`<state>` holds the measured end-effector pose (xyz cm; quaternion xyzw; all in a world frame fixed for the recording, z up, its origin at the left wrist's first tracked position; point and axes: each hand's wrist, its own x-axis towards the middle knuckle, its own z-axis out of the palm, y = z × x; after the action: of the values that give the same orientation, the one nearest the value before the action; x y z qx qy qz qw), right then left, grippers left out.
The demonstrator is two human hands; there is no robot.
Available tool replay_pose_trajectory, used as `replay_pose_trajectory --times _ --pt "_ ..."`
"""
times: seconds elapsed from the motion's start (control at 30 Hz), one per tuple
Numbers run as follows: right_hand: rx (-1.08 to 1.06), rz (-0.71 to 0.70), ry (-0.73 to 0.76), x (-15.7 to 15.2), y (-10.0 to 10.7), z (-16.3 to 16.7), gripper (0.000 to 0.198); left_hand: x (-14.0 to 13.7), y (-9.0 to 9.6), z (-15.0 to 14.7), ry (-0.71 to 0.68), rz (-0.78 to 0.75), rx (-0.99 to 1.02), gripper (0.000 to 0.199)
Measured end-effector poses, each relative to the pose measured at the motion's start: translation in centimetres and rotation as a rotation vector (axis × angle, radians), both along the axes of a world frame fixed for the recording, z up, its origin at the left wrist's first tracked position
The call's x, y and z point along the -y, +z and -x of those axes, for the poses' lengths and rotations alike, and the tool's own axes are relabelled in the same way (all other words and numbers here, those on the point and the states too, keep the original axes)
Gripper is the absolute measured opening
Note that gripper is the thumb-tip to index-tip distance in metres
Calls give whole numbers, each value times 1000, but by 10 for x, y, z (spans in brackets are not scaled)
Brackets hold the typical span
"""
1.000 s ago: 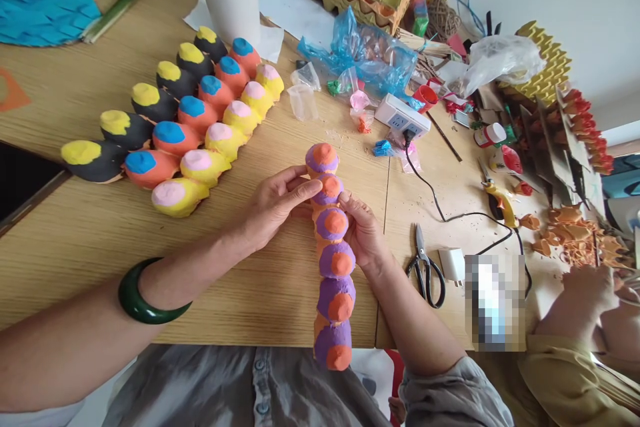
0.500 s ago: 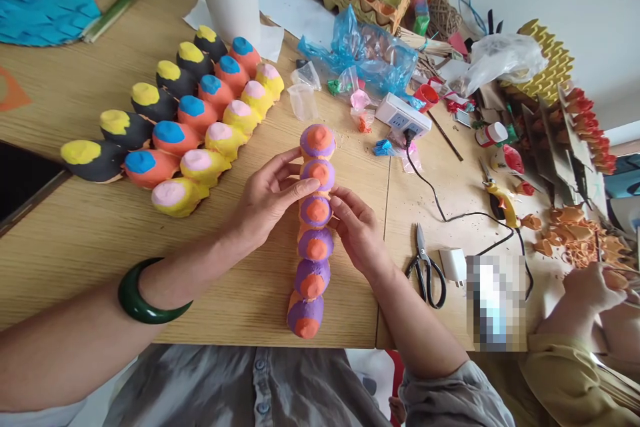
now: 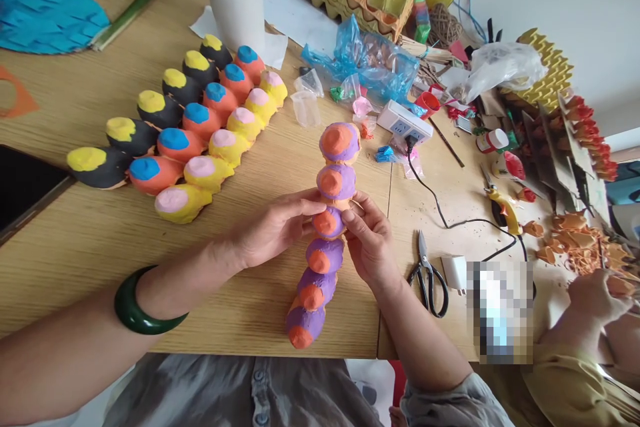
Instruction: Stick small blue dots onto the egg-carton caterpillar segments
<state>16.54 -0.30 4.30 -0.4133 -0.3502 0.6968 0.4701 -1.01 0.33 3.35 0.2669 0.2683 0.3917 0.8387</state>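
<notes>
Between my hands is an egg-carton strip (image 3: 325,255), its row of bumps covered in purple with orange caps. My left hand (image 3: 280,223) grips its left edge near the middle, fingers partly behind it. On the opposite edge my right hand (image 3: 369,237) pinches the strip, thumb in front and fingers behind. The strip leans, its far end shifted right of its near end. To the left lie three finished-looking strips: a black one with yellow caps (image 3: 135,138), an orange one with blue caps (image 3: 196,119) and a yellow one with pink caps (image 3: 226,147).
Scissors (image 3: 427,277) and a white charger (image 3: 454,272) lie right of my arm. Behind are a power strip (image 3: 404,121), a blue plastic bag (image 3: 373,63) and a white bottle (image 3: 235,3). A co-worker's hand (image 3: 597,303) is at far right.
The strip's far end has swung right, tilting it. My left hand has moved down along the strip, and my right hand has shifted slightly right with it.
</notes>
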Motion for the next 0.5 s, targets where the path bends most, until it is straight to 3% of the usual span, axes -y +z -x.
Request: replay_pose_trajectory --times 0.27,0.5 --pt "-53 -15 16 2 -1 -1 35 0 -1 3 -73 67 78 29" --pt "8 59 -36 6 1 4 35 0 -1 5 -40 -4 -34 17"
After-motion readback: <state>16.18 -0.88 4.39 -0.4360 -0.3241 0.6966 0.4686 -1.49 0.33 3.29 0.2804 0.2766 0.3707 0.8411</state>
